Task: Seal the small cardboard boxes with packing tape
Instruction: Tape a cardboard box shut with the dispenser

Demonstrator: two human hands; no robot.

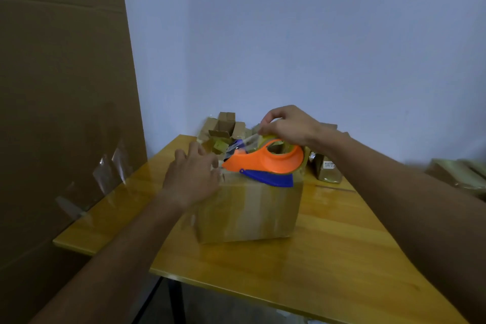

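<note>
Orange and blue plastic marks the tape dispenser point(263, 163), which sits on top of the cardboard box point(247, 208) standing near the middle of the yellow wooden worktop point(328, 258). The right hand point(286, 126) comes over the roll from behind, its thumb and fingers curled and pinching at the upper rim, where a clear strip of tape point(247, 141) stretches away to the left. The left hand point(192, 176) lies with fingers spread and fairly straight on the near-left top edge of the box, pressing it and gripping nothing.

The step in hand looks like drawing out tape to lay along the top seam. To do it well, the left hand should press the flaps flat and shut, so that the seam does not gape under the strip. The free end should be stuck a little way down one side face first, then the dispenser drawn straight along the seam with the tape kept taut, or it will wrinkle or fold onto itself. The box looks light, so it may slide on the glossy wood unless held down. Whether the flaps meet fully under the dispenser cannot be told.

Behind it, in the corner, lie more small boxes point(223, 129), some of them open. A tall cardboard sheet point(60, 87) leans at the left.
</note>
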